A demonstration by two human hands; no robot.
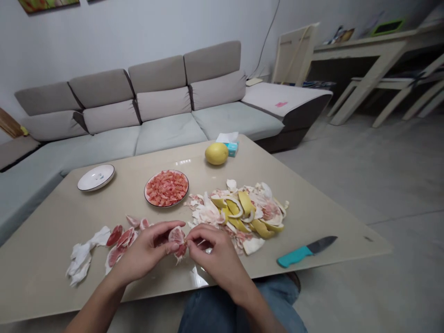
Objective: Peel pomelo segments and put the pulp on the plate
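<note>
My left hand (147,249) is closed round a pomelo segment (177,236), whose pink flesh shows beside pale membrane. My right hand (211,249) pinches at the segment's right edge, thumb against forefinger; whatever lies between the fingertips is too small to make out clearly. Partly hidden by my left hand, several more pomelo segments (120,247) lie on the table. Beyond my hands a white plate with a dark rim (188,189) holds a heap of pink pomelo pieces (167,187). Yellow rind and white pith (243,212) are piled to the right.
A knife with a turquoise handle (294,255) lies near the table's (319,208) right front edge. At the back stand a whole yellow pomelo (217,153), a tissue pack (231,148) and a white dish (96,177). Crumpled tissue (81,259) lies left. A grey sofa (163,120) runs behind.
</note>
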